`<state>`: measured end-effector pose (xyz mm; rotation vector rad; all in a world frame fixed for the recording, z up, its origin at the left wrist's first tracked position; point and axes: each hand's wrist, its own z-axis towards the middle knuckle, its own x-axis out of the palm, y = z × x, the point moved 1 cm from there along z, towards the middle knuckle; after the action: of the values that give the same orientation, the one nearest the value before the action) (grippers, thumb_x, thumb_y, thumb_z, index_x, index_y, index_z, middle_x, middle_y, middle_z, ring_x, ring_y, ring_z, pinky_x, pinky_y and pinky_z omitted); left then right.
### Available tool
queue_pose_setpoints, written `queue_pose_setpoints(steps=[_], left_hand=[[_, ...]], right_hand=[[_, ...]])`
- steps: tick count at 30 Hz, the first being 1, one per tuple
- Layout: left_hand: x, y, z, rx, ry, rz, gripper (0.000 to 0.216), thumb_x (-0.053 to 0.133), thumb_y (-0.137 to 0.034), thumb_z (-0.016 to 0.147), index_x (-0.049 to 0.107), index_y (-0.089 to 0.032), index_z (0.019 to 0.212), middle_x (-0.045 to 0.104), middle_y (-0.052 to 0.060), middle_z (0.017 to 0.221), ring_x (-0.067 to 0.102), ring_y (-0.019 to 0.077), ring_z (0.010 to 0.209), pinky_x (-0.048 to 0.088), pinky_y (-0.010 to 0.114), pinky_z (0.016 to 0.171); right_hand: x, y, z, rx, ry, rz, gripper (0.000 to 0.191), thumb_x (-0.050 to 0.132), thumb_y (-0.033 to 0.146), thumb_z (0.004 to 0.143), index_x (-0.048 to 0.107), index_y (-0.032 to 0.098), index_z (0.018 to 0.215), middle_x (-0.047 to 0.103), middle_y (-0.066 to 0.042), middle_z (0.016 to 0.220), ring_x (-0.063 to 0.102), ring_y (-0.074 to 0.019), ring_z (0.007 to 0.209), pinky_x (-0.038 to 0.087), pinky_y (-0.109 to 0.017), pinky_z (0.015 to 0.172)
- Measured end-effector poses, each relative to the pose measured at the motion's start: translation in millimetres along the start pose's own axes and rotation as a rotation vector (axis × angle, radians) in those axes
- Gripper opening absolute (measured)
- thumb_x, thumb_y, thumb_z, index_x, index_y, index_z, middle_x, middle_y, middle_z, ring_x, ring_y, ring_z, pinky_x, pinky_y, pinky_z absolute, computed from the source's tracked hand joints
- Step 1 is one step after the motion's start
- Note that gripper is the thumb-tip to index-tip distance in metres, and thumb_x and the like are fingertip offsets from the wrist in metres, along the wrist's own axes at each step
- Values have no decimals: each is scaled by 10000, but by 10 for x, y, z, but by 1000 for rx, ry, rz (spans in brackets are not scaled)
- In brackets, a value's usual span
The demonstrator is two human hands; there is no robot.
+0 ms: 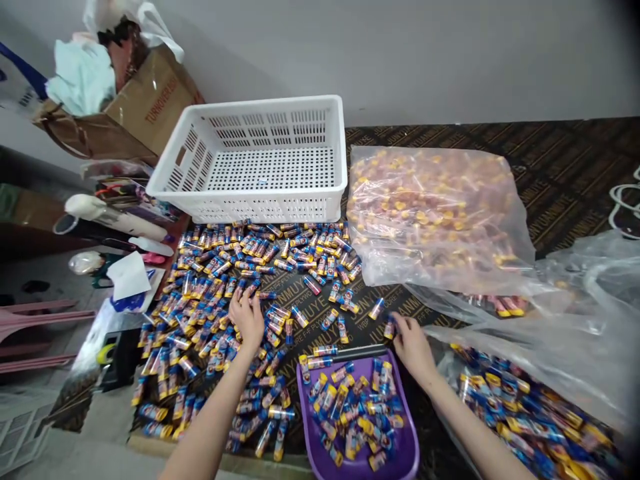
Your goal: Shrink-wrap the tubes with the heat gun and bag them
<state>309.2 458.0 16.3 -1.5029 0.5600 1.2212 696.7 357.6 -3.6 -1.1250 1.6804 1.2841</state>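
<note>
Several small blue, red and yellow tubes (220, 293) lie scattered over a dark printed board (565, 167). My left hand (247, 315) rests among them, fingers curled down onto a few tubes. My right hand (413, 343) pinches one tube (389, 327) just beyond the purple scoop tray (407, 453). That tray holds a heap of the same tubes and sits between my forearms.
An empty white slotted basket (260, 157) stands at the back. A clear bag of pink and yellow pieces (435, 213) lies to its right. Another open plastic bag of tubes (530, 413) is at the right front. A cardboard box (145, 110) and clutter are at the left.
</note>
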Motion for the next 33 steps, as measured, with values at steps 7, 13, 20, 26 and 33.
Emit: queue_pose_setpoints(steps=[7,13,20,26,33], left_hand=[[332,-205,819,127,31,7,428,374,-388,898,534,-159,1222,441,147,1305,372,256,1241,304,413,1042],[912,-741,1636,200,200,68,530,376,-512,874,430,-244,1328,301,126,1449,240,293,1335,212,505,1065],[1082,-928,1190,292,289,124,561,291,-564,882,431,-249,1325,391,95,1412,233,267,1339,122,528,1081],[787,-834,60,463,476,-71,440,330,-455,912,444,-303,1308,542,27,1255,349,196,1248,146,452,1095],[562,-814,-848,560,716,-281,446,355,-452,906,434,-298,1318,486,42,1293,374,182,1246,133,452,1117]], right_hand=[[-257,1039,565,-512,128,244,447,506,293,832,498,256,1277,466,-105,1341,441,-272,1208,362,-442,983],[-513,1350,2824,-255,-132,176,405,351,328,917,562,87,1165,556,-203,1192,482,-300,1127,366,-456,935],[43,1283,2555,-256,-140,41,670,387,642,825,449,173,1300,445,-182,1278,389,-350,1164,285,-486,940],[327,1145,1106,-208,-32,116,595,430,606,822,470,247,1294,432,-145,1266,401,-306,1141,338,-447,909],[371,936,75,-108,84,260,594,497,557,812,452,222,1299,420,-166,1283,384,-318,1195,367,-477,913]])
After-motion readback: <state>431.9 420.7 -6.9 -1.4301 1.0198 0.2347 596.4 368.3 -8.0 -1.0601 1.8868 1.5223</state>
